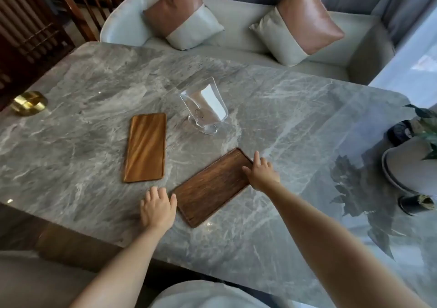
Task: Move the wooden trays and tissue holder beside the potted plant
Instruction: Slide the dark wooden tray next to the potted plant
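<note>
Both hands frame the darker wooden tray at mid-table: the left hand with fingers spread at its near corner, the right hand touching its far end, neither yet closed on it. Nothing seems moved yet; the lighter tray and clear tissue holder lie well apart from the potted plant.

Potted plant cut by right edge; right hand covers dark tray corner.
</note>
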### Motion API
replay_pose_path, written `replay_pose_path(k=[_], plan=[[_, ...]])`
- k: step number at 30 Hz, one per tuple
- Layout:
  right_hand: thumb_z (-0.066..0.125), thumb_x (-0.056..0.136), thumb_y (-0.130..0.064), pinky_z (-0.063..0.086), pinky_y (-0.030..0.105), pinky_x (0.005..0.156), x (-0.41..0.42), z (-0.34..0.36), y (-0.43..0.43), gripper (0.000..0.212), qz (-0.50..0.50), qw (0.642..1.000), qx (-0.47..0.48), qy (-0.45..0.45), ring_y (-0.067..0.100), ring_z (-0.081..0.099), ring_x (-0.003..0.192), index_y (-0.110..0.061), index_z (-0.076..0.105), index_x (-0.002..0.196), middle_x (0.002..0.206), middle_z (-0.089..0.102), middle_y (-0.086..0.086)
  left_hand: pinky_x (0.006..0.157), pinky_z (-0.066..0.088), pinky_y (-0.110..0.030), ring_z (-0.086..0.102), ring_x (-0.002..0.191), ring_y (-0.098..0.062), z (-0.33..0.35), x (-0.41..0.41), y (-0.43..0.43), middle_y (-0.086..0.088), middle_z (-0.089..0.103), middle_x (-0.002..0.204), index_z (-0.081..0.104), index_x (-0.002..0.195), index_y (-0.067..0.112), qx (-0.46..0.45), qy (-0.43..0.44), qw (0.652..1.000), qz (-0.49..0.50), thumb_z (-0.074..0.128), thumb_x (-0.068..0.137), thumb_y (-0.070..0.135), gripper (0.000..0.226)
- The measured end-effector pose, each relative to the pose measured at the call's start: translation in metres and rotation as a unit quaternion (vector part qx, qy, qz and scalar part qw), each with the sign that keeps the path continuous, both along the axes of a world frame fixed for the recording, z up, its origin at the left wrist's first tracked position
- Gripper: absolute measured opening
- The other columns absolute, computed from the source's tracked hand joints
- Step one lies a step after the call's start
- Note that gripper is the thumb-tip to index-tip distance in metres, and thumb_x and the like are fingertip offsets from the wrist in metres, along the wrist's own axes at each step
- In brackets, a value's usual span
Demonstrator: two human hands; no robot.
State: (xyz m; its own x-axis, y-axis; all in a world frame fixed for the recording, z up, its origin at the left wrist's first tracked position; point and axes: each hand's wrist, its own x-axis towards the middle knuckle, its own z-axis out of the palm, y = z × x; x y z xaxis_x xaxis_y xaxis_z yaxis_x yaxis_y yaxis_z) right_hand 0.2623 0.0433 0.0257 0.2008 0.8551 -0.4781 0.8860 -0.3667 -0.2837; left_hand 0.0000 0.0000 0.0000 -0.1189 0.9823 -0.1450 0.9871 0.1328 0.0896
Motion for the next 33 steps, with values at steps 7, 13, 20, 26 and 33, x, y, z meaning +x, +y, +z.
replay_pose_path(k=[7,13,20,26,33], plan=[[0.030,0.097,-0.041,0.034,0.045,0.105,0.004,-0.009,-0.003,0.058,-0.027,0.998,-0.027,0.047,0.035,0.030,0.134,-0.001,0.028,0.138,0.144,0.033,0.021,0.099,0.039,-0.042,0.045,0.120,-0.033,-0.008,0.027,-0.008,-0.020,0.049,0.129,0.050,0.123,-0.002,-0.091,-0.046,0.990,0.097,0.036,0.097,0.035,0.048],[0.034,0.097,-0.037,0.035,0.043,0.105,0.005,-0.012,-0.001,0.054,-0.062,0.996,-0.035,0.062,0.035,0.033,0.132,0.001,0.036,0.134,0.140,0.035,0.022,0.108,0.031,-0.043,0.039,0.128,-0.037,-0.009,0.036,-0.002,-0.026,0.043,0.138,0.040,0.132,-0.008,-0.118,-0.087,0.979,0.143,0.036,0.097,0.034,0.054],[0.037,0.097,-0.027,0.044,0.038,0.084,0.020,-0.017,-0.010,0.037,-0.142,0.983,-0.049,0.106,0.029,0.053,0.100,0.002,0.051,0.116,0.133,0.046,0.023,0.107,0.032,-0.042,0.039,0.129,-0.038,-0.004,0.041,0.009,-0.028,0.041,0.139,0.038,0.133,-0.011,-0.143,-0.103,0.973,0.152,0.033,0.098,0.032,0.055],[0.041,0.095,-0.015,0.035,0.029,0.055,0.041,-0.020,-0.030,0.037,-0.201,0.975,-0.032,0.090,0.019,0.043,0.062,-0.014,0.029,0.059,0.067,0.040,0.003,0.106,0.032,-0.044,0.039,0.129,-0.041,-0.002,0.055,0.023,-0.030,0.041,0.139,0.038,0.131,-0.013,-0.134,-0.124,0.972,0.149,0.031,0.100,0.025,0.049],[0.043,0.093,-0.013,0.034,0.030,0.068,0.075,-0.016,-0.065,0.041,-0.285,0.953,0.000,0.105,0.029,0.051,0.085,-0.012,0.029,0.055,0.071,0.050,0.011,0.097,0.039,-0.046,0.049,0.118,-0.046,0.002,0.092,0.043,-0.037,0.051,0.127,0.042,0.120,-0.013,-0.105,-0.152,0.978,0.099,0.028,0.101,0.018,0.039]])
